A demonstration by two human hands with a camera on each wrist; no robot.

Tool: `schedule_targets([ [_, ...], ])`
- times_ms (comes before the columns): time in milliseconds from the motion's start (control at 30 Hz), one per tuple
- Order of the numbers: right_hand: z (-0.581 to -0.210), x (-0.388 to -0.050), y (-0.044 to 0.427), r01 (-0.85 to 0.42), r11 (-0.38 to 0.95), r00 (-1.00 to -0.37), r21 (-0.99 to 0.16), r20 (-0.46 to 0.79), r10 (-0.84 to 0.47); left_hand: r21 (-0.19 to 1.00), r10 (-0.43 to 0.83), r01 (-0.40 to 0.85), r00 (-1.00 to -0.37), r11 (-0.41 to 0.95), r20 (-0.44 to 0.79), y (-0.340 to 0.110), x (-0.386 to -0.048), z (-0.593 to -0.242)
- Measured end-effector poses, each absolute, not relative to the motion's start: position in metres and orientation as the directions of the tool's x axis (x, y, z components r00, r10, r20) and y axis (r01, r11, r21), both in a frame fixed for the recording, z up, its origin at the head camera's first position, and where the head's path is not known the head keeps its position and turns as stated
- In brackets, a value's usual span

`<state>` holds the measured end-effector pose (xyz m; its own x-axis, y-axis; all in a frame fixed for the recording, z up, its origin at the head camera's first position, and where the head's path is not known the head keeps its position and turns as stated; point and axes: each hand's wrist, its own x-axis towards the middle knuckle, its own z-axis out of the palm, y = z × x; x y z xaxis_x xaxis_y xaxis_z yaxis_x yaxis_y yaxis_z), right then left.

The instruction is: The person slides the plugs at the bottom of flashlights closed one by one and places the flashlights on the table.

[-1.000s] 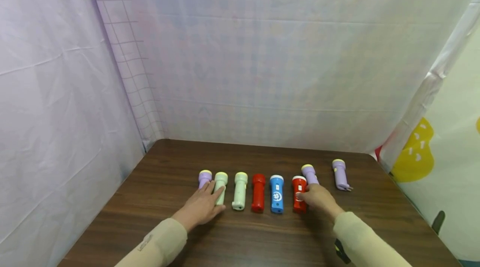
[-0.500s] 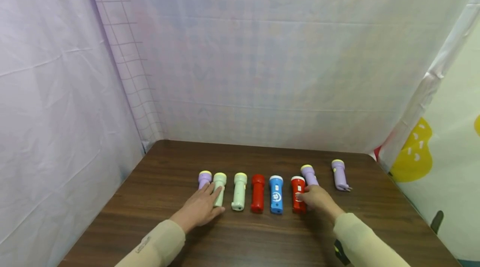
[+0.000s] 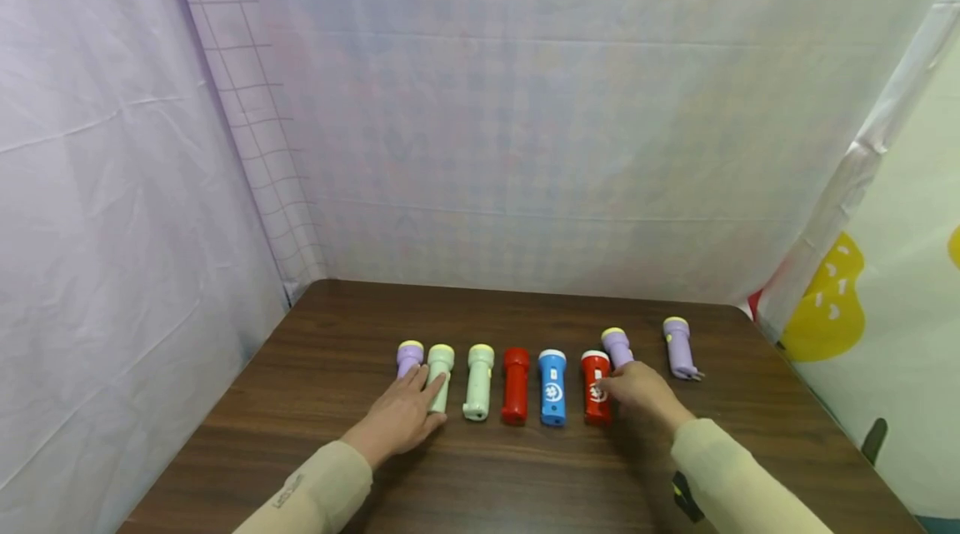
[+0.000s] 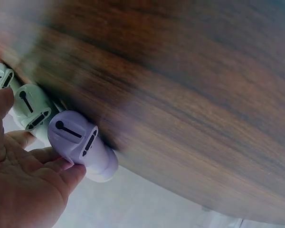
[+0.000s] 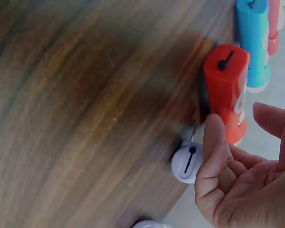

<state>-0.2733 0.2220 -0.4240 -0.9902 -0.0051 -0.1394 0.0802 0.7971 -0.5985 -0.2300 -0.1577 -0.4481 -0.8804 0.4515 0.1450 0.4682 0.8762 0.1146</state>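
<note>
My left hand (image 3: 401,413) lies over the left end of a row of small flashlights. Its fingers, nearly straight, rest on a purple flashlight (image 3: 409,355) and a pale green flashlight (image 3: 441,361); the left wrist view shows them against the purple flashlight (image 4: 76,137) and green flashlight (image 4: 33,107). At the right end, my right hand (image 3: 641,392) is beside a red flashlight with a white rim (image 3: 596,409). In the right wrist view, the thumb stands apart from the red flashlight (image 5: 223,85) and the fingers bend loosely. A tilted purple flashlight (image 3: 617,346) is partly hidden behind this hand.
Between the hands lie another green flashlight (image 3: 478,384), an all-red flashlight (image 3: 516,388) and a blue flashlight (image 3: 552,409). One more purple flashlight (image 3: 679,351) with a cord lies farther right on the brown wooden table (image 3: 480,484). Pale cloth (image 3: 525,142) hangs behind.
My right hand has shifted very slightly to the right, showing more of the red flashlight's white emblem. The left hand and the flashlights look almost unchanged.
</note>
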Motion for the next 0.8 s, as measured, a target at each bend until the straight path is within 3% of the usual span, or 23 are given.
schedule_targets([
  [300, -0.409, -0.280, 0.230, 0.051, 0.823, -0.996, -0.566, -0.089, 0.000, 0.108, 0.459, 0.480, -0.872, 0.871, 0.170, -0.158, -0.231, -0.450],
  [500, -0.403, -0.282, 0.239, 0.016, 0.793, -1.000, -0.608, -0.030, -0.003, 0.118, 0.455, 0.476, -0.875, 0.871, 0.167, -0.158, -0.230, -0.448],
  [800, -0.403, -0.292, 0.253, 0.028, 0.857, -0.999, -0.514, 0.015, 0.041, 0.120, 0.454, 0.476, -0.875, 0.871, 0.170, -0.158, -0.231, -0.449],
])
